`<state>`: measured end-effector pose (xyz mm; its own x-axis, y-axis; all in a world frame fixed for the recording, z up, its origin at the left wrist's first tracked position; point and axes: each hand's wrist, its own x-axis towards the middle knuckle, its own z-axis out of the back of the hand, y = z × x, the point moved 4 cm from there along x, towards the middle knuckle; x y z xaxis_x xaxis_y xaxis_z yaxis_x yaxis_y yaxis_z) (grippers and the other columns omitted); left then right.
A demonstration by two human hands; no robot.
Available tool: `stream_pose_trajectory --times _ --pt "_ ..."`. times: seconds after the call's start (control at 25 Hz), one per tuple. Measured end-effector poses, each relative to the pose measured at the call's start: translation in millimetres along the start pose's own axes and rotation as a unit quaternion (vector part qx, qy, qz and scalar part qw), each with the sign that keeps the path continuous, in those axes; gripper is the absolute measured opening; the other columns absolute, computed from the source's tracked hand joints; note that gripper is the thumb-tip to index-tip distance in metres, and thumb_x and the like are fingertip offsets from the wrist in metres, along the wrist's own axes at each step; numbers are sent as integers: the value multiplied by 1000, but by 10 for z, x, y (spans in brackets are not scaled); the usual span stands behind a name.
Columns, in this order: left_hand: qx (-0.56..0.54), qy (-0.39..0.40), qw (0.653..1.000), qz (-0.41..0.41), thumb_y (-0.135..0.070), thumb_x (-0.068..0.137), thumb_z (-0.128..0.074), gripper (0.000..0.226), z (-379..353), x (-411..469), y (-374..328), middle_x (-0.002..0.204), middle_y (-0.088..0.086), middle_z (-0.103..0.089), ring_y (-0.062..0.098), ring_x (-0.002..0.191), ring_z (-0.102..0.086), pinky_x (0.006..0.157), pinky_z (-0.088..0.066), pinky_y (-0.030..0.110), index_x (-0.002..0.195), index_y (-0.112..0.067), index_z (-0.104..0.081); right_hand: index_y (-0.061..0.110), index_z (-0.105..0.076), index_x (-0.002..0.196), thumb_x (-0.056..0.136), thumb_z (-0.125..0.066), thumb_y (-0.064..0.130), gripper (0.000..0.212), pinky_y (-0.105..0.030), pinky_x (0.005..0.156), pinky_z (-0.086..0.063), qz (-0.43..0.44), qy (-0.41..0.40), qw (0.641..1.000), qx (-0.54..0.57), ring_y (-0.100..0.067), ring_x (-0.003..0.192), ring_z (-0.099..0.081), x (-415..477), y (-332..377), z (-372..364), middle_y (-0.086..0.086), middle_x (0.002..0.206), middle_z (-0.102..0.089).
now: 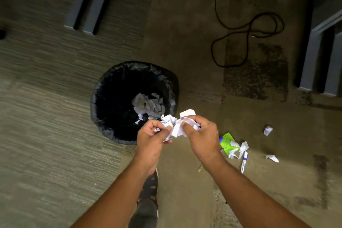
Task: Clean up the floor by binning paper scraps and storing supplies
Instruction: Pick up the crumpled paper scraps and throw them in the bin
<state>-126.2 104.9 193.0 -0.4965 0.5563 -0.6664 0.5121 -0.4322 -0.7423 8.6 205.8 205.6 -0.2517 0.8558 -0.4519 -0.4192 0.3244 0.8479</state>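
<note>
Both hands, left hand (pixel 153 135) and right hand (pixel 200 133), grip a wad of crumpled paper scraps (pixel 175 126) at the near rim of the black-lined bin (pixel 103 87); more scraps (pixel 238 149) lie on the carpet (pixel 185 61) beside a green pad (pixel 226 139).

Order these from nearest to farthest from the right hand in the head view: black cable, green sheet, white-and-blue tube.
1. green sheet, just right of the right hand.
2. white-and-blue tube, lower right.
3. black cable, far off, upper right.
</note>
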Motion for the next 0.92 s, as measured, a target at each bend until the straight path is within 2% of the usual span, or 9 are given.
stream_pose_trajectory --times 0.12,0.24,0.36,0.48,0.56,0.64,0.72,0.8,0.92 --pt "-23 -33 999 0 -4 91 -74 11 344 120 -317 84 7 -73 20 79 -73 68 -58 35 91 -11 -66 30 -78 83 80 -70 21 12 -22 66 -53 8 20 1000 5 1 70 -67 36 341 -409 18 79 -76" --pt "-46 -76 996 15 -3 90 -75 10 706 315 -469 87 11 -75 23 83 -73 68 -58 35 93 -10 -69 34 -74 77 84 -71 19 17 -20 62 -50 -12 32 999 -17 1 67 -65 116 513 -789 20 73 -74" --pt "-64 -113 991 45 -5 88 -78 12 978 507 -476 101 24 -75 27 85 -74 70 -61 35 97 -7 -70 25 -77 83 87 -69 22 9 -28 58 -49 -79 36 996 -19 -13 62 -61 200 520 -1107 8 68 -70" --pt "-74 -134 985 85 -4 90 -73 11 1150 668 -427 110 25 -75 35 92 -77 74 -66 43 100 -6 -70 27 -75 77 90 -68 24 15 -21 44 -49 -170 13 985 11 -20 59 -65 268 465 -1309 -5 76 -73" --pt "-77 -140 982 103 -4 92 -70 11 1221 720 -419 111 22 -76 38 99 -77 75 -66 51 103 -7 -71 24 -75 81 92 -67 27 14 -25 49 -54 -214 4 976 43 -19 59 -69 274 427 -1380 -6 77 -75" --pt "-83 -148 979 113 -7 93 -69 12 1278 739 -427 108 16 -79 35 100 -78 76 -66 56 104 -11 -73 21 -74 84 94 -67 30 15 -35 59 -58 -240 7 969 66 -18 57 -68 266 404 -1427 -9 74 -75" --pt "-95 -153 976 119 -11 94 -69 12 1298 732 -442 108 12 -80 31 104 -76 77 -65 59 104 -14 -75 16 -75 91 96 -66 31 19 -43 75 -62 -258 16 961 99 -21 71 -70 251 379 -1454 -14 89 -79" --pt "-107 -156 974 125 -13 96 -68 12 1294 709 -460 110 10 -79 29 106 -74 79 -65 58 106 -15 -74 16 -74 94 99 -64 30 18 -43 87 -62 -265 21 956 125 -23 91 -73 238 364 -1468 -12 98 -78" --pt "-116 -149 974 129 -20 99 -65 15 1271 695 -464 119 8 -75 28 111 -71 87 -62 59 113 -19 -71 25 -70 91 101 -62 31 14 -40 91 -61 -262 24 952 156 -21 103 -71 230 394 -1461 1 98 -75"
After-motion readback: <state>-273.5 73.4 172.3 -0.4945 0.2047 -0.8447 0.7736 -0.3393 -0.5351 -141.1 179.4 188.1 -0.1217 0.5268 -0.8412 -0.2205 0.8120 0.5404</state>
